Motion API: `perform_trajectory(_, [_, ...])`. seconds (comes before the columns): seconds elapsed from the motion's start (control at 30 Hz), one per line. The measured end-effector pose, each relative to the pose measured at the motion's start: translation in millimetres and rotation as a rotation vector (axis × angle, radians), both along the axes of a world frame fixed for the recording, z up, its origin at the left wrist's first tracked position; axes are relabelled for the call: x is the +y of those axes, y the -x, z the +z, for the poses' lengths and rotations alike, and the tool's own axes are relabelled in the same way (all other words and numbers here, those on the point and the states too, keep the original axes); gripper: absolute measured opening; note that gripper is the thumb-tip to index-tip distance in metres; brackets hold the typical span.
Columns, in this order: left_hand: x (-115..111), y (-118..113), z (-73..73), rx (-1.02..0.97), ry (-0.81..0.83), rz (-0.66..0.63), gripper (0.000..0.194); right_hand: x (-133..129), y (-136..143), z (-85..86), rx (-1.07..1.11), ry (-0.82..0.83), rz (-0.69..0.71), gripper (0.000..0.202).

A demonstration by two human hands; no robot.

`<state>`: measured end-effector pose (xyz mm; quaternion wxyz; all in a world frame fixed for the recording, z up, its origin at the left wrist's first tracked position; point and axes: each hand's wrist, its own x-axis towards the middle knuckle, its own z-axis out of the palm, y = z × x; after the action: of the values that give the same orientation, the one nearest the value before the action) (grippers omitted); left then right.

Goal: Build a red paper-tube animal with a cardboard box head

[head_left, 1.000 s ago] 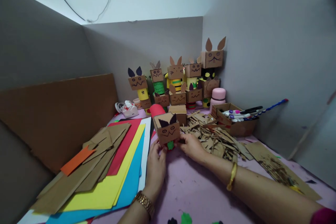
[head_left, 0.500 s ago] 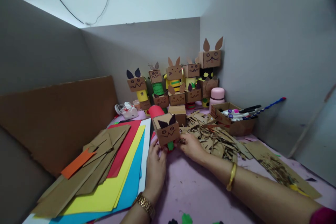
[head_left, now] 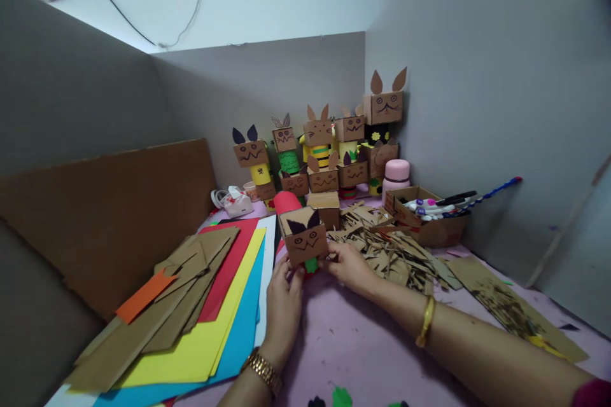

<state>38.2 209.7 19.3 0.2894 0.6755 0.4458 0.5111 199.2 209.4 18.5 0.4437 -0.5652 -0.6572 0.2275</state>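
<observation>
A cardboard cat figure (head_left: pixel 307 245) stands on the pink table in front of me. Its box head has dark pointed ears and a drawn face, and a green leaf-shaped cutout (head_left: pixel 311 265) shows on the red body under it. My left hand (head_left: pixel 285 289) holds the figure low on its left side, with the fingertips partly hidden beneath the head. On the other side, my right hand (head_left: pixel 351 269) grips the lower right with thumb and fingers. Behind the head lies a red paper roll (head_left: pixel 287 202), next to a plain cardboard box (head_left: pixel 323 210).
Stacked cardboard pieces (head_left: pixel 157 324) and coloured paper sheets (head_left: pixel 238 305) lie at left. Cardboard scraps (head_left: pixel 396 257) heap at right, near a box of markers (head_left: pixel 427 238) and a pink flask (head_left: pixel 396 177). Several finished animal figures (head_left: pixel 317 133) stand at the back. Green cutouts (head_left: pixel 342 397) lie near.
The view shifts very slightly. My right fingers have moved a little further in under the cat figure's head; my left hand stays in place.
</observation>
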Motion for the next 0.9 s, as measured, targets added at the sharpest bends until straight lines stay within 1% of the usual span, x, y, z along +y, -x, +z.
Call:
perform_trajectory(0.1, [3,0,-3.5,0.014,-0.005,-0.032,0.030,2,-1,-0.1,-0.008,-0.003,-0.007,0.013])
perform_trajectory(0.17, [4,1,-4.6,0.016,-0.008,-0.028,0.030,2,-1,-0.8,-0.016,-0.001,-0.014,0.012])
perform_trajectory(0.37, [1,0,-1.4,0.016,-0.001,-0.018,0.026,1,-1,-2.5,-0.040,-0.002,-0.019,0.014])
perform_trajectory(0.5, [-2,-1,-1.5,-0.014,0.039,-0.026,0.024,1,0,-1.5,-0.051,0.007,-0.020,0.015])
perform_trajectory(0.6, [-2,-3,-3.7,-0.054,0.081,-0.003,0.021,1,0,0.1,-0.060,0.013,-0.027,0.013])
perform_trajectory(0.67, [-1,-4,-4.3,-0.081,0.104,0.010,0.026,2,0,0.9,-0.066,0.014,-0.035,0.013])
perform_trajectory(0.83, [0,-9,-0.5,-0.107,0.126,0.022,0.052,3,0,0.0,-0.079,0.018,-0.047,0.012])
perform_trajectory(0.9, [0,-11,0.9,-0.111,0.125,0.016,0.056,3,0,-0.8,-0.084,0.017,-0.054,0.011])
